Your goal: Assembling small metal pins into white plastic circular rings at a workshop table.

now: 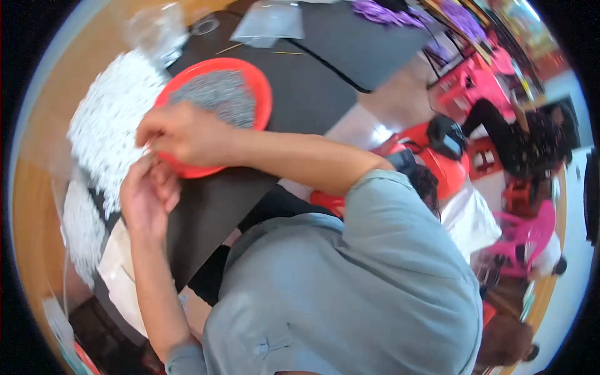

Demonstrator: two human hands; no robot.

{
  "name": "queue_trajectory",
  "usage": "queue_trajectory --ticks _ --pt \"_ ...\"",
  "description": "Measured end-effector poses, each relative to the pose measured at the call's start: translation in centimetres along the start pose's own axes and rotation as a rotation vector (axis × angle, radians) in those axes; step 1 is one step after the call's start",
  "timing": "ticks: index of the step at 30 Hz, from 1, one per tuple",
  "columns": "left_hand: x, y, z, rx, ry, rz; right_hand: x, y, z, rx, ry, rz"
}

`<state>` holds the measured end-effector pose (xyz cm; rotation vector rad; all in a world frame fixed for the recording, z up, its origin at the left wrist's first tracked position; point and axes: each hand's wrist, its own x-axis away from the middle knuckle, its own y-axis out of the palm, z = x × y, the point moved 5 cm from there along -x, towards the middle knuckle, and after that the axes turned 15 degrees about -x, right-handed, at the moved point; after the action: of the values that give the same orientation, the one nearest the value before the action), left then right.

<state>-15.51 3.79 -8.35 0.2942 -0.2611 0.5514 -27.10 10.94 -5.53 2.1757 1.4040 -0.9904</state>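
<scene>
My left hand (pixel 149 195) and my right hand (pixel 187 132) meet with their fingertips close together, beside a round red basin (pixel 266 95). Both have their fingers bent into a pinch; a small whitish bit shows between them, too small and blurred to name. The right hand and forearm cover the near left part of the basin. Inside it lies a heap of small thin grey metal-looking pieces (pixel 219 92). Left of the hands spreads a large pile of small white pieces (pixel 109 119), with a smaller white pile (pixel 83 228) nearer me.
On the dark table (pixel 300 94) lie a clear plastic bag (pixel 270 24) and two thin yellowish sticks (pixel 289 53). A bulging clear bag (pixel 159 31) stands at the far left. Purple bundles (pixel 389 12) lie at the back. Rightward are red and pink chairs (pixel 531 244) and seated people.
</scene>
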Motion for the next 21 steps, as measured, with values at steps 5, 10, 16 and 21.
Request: queue_trajectory --ticks 5,10,16,21 --pt "-1.0 0.6 -0.3 -0.062 0.082 -0.032 0.4 0.1 -0.2 0.142 -0.154 0.041" --pt "-1.0 -0.5 -0.6 -0.075 0.128 0.043 0.5 1.3 1.8 0.158 -0.004 -0.003" --pt "-1.5 -1.3 -1.1 0.012 0.101 -0.100 0.5 1.4 1.6 0.141 0.027 0.011" --pt "-0.8 -0.7 -0.9 0.065 -0.018 0.095 0.4 1.3 1.5 0.186 -0.025 -0.063"
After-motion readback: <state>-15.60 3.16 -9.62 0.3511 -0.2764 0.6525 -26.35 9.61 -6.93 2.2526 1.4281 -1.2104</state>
